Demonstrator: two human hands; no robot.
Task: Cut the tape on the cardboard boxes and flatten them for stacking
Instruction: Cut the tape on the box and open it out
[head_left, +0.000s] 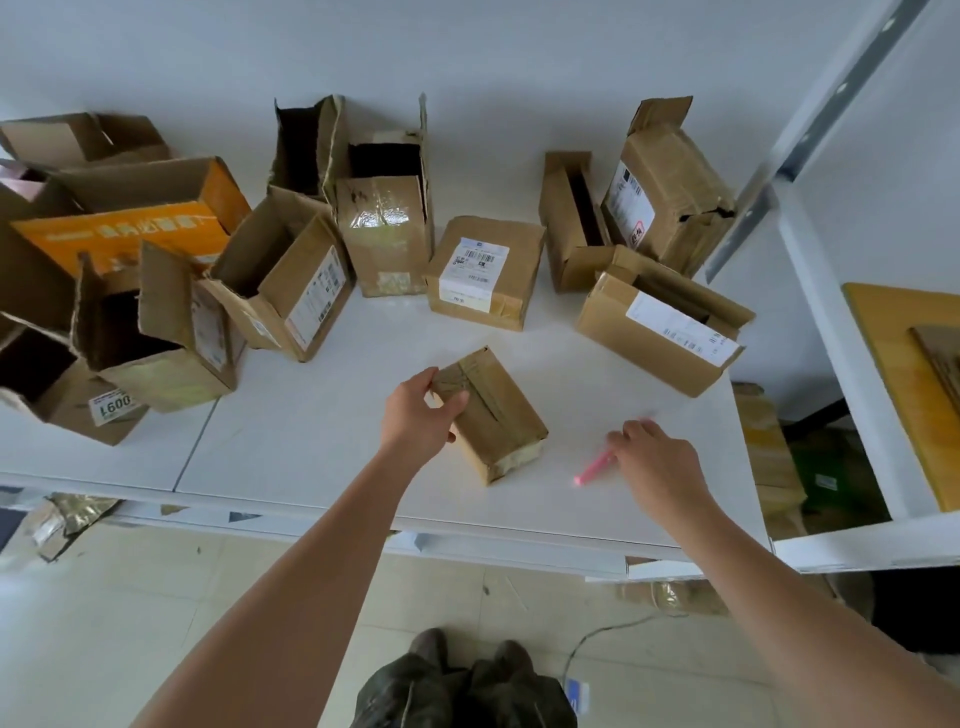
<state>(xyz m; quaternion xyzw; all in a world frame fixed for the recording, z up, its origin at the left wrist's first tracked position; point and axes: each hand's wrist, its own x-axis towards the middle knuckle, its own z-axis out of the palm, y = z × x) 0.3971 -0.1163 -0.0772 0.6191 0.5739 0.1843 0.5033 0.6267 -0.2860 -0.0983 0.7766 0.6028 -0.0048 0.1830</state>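
Head view: left hand (415, 415) grips the upper-left end of a small taped box (491, 415), mid-frame on the white table (311, 447). Right hand (655, 457) is over a pink cutter (595, 469), lower right of the box; fingers blurred and covering its far end, can't tell if gripping or only touching. Opened boxes crowd the upper left, some cut off by the frame edge. Sealed labelled box (483, 273) sits centre top.

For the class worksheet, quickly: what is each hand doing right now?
Left hand: grips the small taped box.
Right hand: on the pink cutter, blurred; grip cannot be told.
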